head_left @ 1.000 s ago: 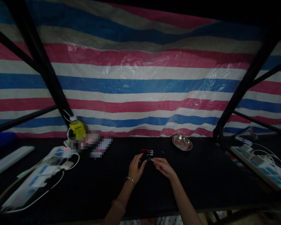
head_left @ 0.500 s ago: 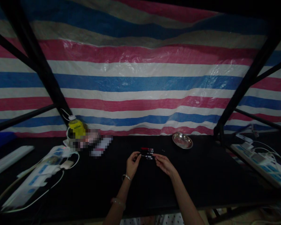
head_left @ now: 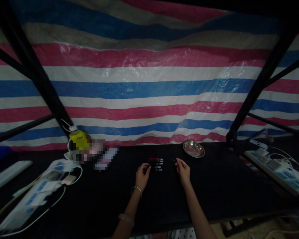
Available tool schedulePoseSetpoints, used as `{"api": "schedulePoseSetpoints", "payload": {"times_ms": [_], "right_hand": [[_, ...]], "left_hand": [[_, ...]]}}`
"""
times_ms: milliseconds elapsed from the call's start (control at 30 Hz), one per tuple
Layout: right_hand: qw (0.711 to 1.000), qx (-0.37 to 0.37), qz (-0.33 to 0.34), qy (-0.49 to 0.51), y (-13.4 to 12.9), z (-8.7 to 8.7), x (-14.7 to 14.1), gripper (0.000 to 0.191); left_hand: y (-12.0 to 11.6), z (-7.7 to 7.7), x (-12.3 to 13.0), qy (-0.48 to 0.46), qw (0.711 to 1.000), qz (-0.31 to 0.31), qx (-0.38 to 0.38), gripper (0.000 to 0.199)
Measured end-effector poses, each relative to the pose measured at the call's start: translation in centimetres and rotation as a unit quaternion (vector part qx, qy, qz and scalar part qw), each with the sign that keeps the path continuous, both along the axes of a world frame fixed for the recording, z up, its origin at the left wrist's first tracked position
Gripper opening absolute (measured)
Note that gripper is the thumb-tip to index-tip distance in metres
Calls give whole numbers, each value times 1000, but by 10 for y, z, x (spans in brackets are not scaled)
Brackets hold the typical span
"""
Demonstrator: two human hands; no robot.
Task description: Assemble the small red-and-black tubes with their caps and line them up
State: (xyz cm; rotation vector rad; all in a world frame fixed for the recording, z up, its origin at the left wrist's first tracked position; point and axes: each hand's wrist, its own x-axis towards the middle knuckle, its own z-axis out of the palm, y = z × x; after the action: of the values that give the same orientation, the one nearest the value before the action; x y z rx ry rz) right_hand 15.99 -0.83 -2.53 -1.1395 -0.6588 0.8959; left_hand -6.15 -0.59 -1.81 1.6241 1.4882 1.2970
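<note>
Several slim pens lie side by side on the black table; a red one (head_left: 154, 159) is farthest back, and dark ones with clear, shiny ends (head_left: 159, 163) lie nearer. My left hand (head_left: 143, 174) is closed around the dark left end of a pen at the near side of the row. To the right of the row, my right hand (head_left: 182, 170) pinches at a small dark piece (head_left: 174, 160) by its fingertips, apart from the pens. The exact shape of that piece is too small to tell.
Behind my right hand stands a round metal dish (head_left: 193, 149). A yellow bottle (head_left: 79, 138) and blurred items are at the back left. Power strips with cables lie at left (head_left: 37, 192) and right (head_left: 276, 171). A striped sheet (head_left: 149, 89) hangs behind the black table (head_left: 164, 202).
My right hand has left the near pen's right end and moved right and slightly back to the small dark piece. My left hand still holds its pen. The view has shifted slightly.
</note>
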Motion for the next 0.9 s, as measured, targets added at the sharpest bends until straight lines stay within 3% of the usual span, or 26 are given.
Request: {"api": "schedulePoseSetpoints", "payload": {"times_ms": [133,367,533,900], "right_hand": [[977,20,-71,-199,-4,-3,3,42],[893,-54,-39,-445,-9,-5,0,34],[861,-61,-39,-504,-6,-4,1,30],[839,-56,8,-542,2,-6,4,24]], "left_hand": [[1,-4,0,5,1000,2,9,28],[3,-6,0,25,999,2,25,25],[3,-5,-1,62,998,-5,20,22],[3,-4,-2,76,996,-25,42,19]]}}
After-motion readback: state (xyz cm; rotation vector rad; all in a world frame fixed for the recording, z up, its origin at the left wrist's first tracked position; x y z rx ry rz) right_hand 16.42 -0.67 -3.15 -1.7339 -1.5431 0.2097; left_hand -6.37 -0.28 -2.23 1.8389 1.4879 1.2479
